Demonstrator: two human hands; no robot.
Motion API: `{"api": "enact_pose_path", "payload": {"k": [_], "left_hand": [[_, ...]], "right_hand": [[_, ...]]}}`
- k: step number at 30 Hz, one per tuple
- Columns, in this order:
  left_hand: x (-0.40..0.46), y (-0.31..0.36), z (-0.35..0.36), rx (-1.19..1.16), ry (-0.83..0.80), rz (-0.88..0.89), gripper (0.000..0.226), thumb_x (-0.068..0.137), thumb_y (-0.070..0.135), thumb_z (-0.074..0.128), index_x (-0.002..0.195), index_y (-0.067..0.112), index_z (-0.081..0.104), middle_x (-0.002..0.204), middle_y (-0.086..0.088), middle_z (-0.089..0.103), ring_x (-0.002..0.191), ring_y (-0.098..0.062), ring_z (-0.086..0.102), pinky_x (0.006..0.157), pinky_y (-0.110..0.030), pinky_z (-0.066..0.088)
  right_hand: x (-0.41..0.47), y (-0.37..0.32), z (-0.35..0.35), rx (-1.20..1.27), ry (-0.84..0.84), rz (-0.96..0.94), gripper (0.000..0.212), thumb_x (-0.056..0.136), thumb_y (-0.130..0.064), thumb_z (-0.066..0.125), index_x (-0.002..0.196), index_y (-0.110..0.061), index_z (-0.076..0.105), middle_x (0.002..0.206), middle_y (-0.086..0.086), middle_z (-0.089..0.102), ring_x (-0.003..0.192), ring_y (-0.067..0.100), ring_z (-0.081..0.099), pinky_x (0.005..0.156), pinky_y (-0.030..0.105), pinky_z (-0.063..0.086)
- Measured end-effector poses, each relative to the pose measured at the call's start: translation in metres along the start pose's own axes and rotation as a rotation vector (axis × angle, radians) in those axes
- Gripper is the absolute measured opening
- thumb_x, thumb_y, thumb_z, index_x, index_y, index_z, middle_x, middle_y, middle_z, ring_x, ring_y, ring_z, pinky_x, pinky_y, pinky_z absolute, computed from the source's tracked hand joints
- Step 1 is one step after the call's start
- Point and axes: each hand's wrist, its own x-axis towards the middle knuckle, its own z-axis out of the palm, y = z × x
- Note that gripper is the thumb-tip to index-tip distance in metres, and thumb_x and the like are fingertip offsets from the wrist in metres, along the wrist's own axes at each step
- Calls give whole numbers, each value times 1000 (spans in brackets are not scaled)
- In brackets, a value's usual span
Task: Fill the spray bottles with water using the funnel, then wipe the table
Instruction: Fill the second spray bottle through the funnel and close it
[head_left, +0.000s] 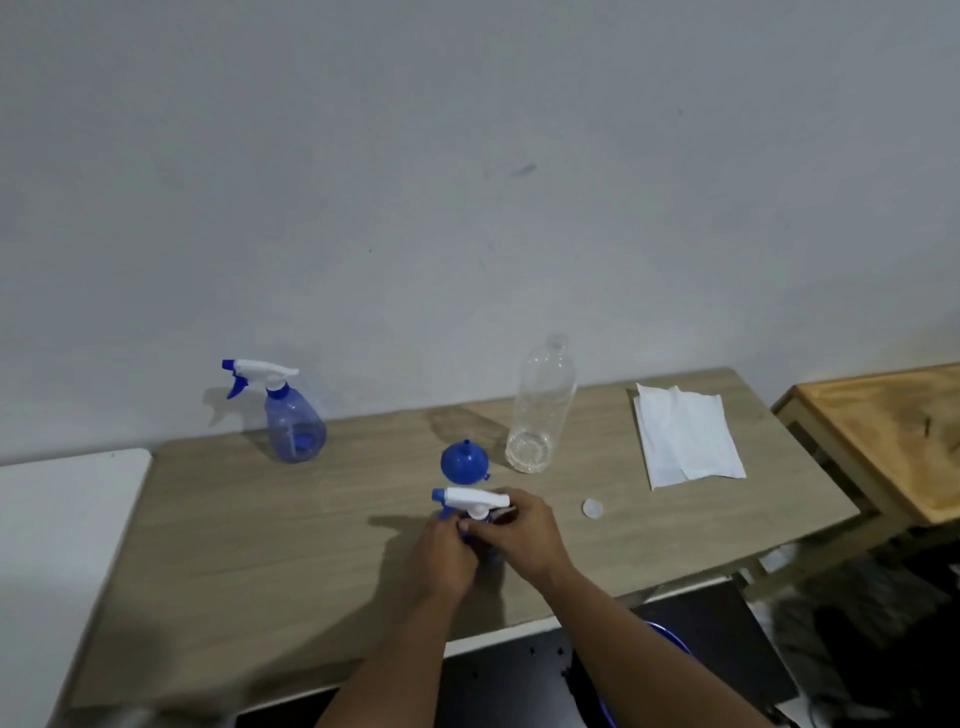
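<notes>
Two hands meet on the near spray bottle with white-and-blue trigger head (470, 506): left hand (441, 553) wraps its body, right hand (519, 530) fingers (475, 529) pinch its collar. Just beyond the fingers sits an upturned blue plastic funnel (464, 462) on the wood-grain tabletop (260, 545); farther left, a second blue spray bottle (291, 421).

A: What bears the items?
B: A wood-grain table (234, 545), frame centre.
A: And upon it?
B: Spray bottle (293, 421) upper left; funnel (462, 461), clear bottle (543, 410) centre; cap (592, 508), folded cloth (685, 434) right.
</notes>
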Motion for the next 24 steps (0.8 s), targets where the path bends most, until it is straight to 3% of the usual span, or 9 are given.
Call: {"api": "enact_pose_path", "payload": {"k": [4,8,12,14,19,24], "left_hand": [[8,-4,7,70,-6,15,25,87,14,60,108,23,69,99,-5,74,93,-26,69,72,-30,47],[12,-2,13,47,27,1,26,90,15,61,114,20,69,104,-8,74,96,-29,68,73,-26,40],[15,-3,15,62,10,-26,23,94,20,60,115,18,68,107,-10,73,96,-30,67,73,-28,40],[16,-3,15,64,3,-24,23,94,20,60,115,17,68,108,-12,72,97,-32,67,75,-31,43],[16,-5,15,73,8,-37,26,92,20,60,117,17,68,107,-15,72,96,-35,66,73,-32,42],[18,-9,11,52,-20,35,28,88,32,68,112,18,71,98,-13,73,90,-33,67,67,-27,36]], "right_hand": [[5,11,1,35,39,16,35,70,-25,95,99,-21,76,83,-4,78,76,6,74,63,17,53],[15,13,2,82,54,61,37,73,-21,94,106,-17,77,85,1,78,71,7,73,58,22,56],[18,20,7,48,101,51,39,67,-38,95,98,-23,75,79,-3,75,71,9,73,64,34,62],[19,22,9,67,113,55,36,69,-32,96,94,-19,74,77,-2,73,69,8,72,62,35,61],[27,21,4,36,9,-33,24,71,-34,90,90,-24,78,91,1,74,88,18,75,77,43,61],[34,15,-14,-13,-143,-78,32,75,-29,89,100,-13,77,93,-3,75,89,17,72,82,37,57]]}}
